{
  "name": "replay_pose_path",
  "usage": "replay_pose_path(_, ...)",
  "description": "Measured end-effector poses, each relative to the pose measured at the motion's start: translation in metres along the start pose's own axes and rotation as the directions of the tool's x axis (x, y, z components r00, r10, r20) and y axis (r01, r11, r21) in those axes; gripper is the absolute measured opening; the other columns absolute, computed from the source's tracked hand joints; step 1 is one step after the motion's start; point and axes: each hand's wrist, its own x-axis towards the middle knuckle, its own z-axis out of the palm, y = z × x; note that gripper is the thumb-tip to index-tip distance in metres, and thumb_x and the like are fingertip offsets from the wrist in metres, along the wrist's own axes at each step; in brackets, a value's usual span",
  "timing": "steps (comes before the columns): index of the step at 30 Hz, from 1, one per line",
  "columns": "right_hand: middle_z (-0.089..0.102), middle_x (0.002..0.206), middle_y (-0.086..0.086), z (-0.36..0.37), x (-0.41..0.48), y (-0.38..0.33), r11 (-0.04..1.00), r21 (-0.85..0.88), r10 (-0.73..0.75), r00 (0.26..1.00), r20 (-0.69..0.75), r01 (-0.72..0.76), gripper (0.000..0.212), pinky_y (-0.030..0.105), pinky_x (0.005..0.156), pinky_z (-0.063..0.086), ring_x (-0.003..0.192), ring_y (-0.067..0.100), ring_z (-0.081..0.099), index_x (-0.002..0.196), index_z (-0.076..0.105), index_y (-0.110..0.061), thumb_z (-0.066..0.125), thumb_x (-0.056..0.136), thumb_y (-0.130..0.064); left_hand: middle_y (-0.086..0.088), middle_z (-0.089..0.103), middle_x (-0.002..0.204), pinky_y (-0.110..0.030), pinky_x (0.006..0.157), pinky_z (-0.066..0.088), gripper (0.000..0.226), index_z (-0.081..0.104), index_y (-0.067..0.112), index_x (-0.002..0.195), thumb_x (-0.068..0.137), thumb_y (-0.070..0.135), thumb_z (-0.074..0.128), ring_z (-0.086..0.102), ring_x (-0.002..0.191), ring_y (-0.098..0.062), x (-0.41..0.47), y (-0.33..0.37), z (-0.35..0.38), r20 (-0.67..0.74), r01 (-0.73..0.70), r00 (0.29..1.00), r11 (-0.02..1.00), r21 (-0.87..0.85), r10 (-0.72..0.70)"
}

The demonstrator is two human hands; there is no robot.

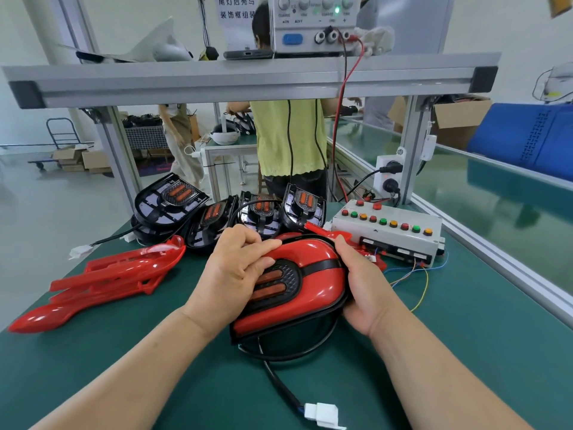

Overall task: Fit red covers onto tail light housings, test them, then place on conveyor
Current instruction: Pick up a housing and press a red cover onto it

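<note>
A tail light housing with a red cover on it lies on the green mat in front of me. My left hand curls over its left upper edge, fingers pressing on the cover and the black centre insert. My right hand grips its right edge, thumb on the rim. The unit's black cable runs down to a white connector near the front edge. Several bare black housings stand in a row behind it. Loose red covers lie stacked to the left.
A grey test box with coloured buttons and loose wires sits at the right back. The green conveyor runs beyond the aluminium rail on the right. A power supply stands on the overhead shelf. A person in a yellow-green shirt stands behind.
</note>
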Motion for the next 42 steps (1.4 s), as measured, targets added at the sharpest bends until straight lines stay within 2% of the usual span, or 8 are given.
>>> replay_pose_path(5,0.068,0.120,0.021,-0.001,0.001,0.000,0.991,-0.114,-0.069,0.997,0.024,0.072,0.062,0.061,0.097,0.050,0.114,0.043,0.063,0.123,0.060,-0.007,0.070,0.079,-0.049,0.002,0.052,0.094,-0.012,0.091,0.037,0.034,0.072,0.010,0.118,0.086,-0.001,0.070,0.051,0.095,-0.015,-0.001,-0.001,-0.001,0.031,-0.007,1.000,0.999,-0.040,0.008)
replay_pose_path(10,0.075,0.104,0.015,-0.001,-0.003,0.001,0.984,-0.152,-0.083,0.993,0.086,0.095,0.065,0.045,0.076,0.061,0.087,0.032,0.073,0.114,0.068,-0.017,0.089,0.055,-0.033,0.008,0.052,0.097,-0.013,0.092,0.037,0.030,0.073,0.018,0.117,0.089,0.006,0.069,0.052,0.101,-0.011,0.001,-0.005,0.002,0.064,0.095,0.994,0.990,-0.106,-0.089)
replay_pose_path(14,0.076,0.100,0.017,0.000,-0.002,0.003,0.986,-0.144,-0.078,0.995,0.062,0.086,0.063,0.046,0.074,0.061,0.084,0.035,0.073,0.109,0.072,-0.016,0.090,0.049,-0.024,0.013,0.053,0.109,-0.012,0.097,0.036,0.032,0.070,0.028,0.121,0.091,0.016,0.068,0.051,0.113,-0.006,0.001,-0.006,0.003,0.093,0.228,0.973,0.947,-0.225,-0.212)
replay_pose_path(19,0.076,0.097,0.017,-0.005,-0.001,-0.001,0.995,-0.079,-0.055,0.998,0.037,0.058,0.034,0.048,0.073,0.061,0.076,0.031,0.073,0.089,0.079,-0.020,0.085,0.056,-0.018,0.015,0.065,0.122,-0.029,0.104,0.043,0.033,0.064,0.037,0.118,0.090,0.053,0.056,0.057,0.113,0.001,0.007,-0.023,-0.017,0.248,0.630,0.773,0.660,-0.410,-0.584)
replay_pose_path(23,0.075,0.099,0.019,-0.004,-0.002,-0.001,0.996,-0.076,-0.046,0.999,0.028,0.048,0.037,0.049,0.073,0.061,0.078,0.032,0.073,0.092,0.078,-0.019,0.086,0.055,-0.018,0.005,0.070,0.123,-0.041,0.102,0.044,0.052,0.070,0.024,0.120,0.089,0.059,0.046,0.064,0.116,-0.015,-0.003,-0.034,-0.022,0.630,0.770,0.633,0.444,-0.458,-0.449)
replay_pose_path(28,0.075,0.101,0.019,-0.007,-0.002,-0.002,0.997,-0.073,-0.036,0.998,0.046,0.039,0.042,0.049,0.074,0.061,0.081,0.034,0.073,0.096,0.077,-0.019,0.086,0.055,-0.018,-0.020,0.065,0.127,-0.041,0.088,0.057,0.045,0.068,0.008,0.123,0.103,0.036,0.039,0.063,0.118,-0.034,0.000,-0.024,-0.015,0.710,0.776,0.603,0.061,-0.628,-0.363)
replay_pose_path(35,0.075,0.102,0.019,-0.008,-0.002,-0.001,0.996,-0.083,-0.038,0.998,0.058,0.043,0.042,0.049,0.072,0.061,0.082,0.035,0.073,0.096,0.077,-0.019,0.086,0.055,-0.018,-0.026,0.069,0.116,-0.041,0.072,0.060,0.036,0.072,-0.001,0.108,0.090,0.025,0.055,0.070,0.102,-0.037,-0.001,-0.017,-0.009,0.623,0.724,0.613,0.031,-0.689,-0.485)
replay_pose_path(42,0.074,0.106,0.018,-0.007,-0.003,-0.001,0.992,-0.111,-0.057,0.997,0.042,0.062,0.048,0.048,0.076,0.060,0.087,0.034,0.073,0.108,0.074,-0.017,0.084,0.062,-0.025,-0.027,0.067,0.118,-0.045,0.072,0.060,0.048,0.064,-0.001,0.123,0.091,0.032,0.052,0.069,0.104,-0.039,-0.002,-0.013,-0.005,0.685,0.740,0.553,-0.099,-0.665,-0.474)
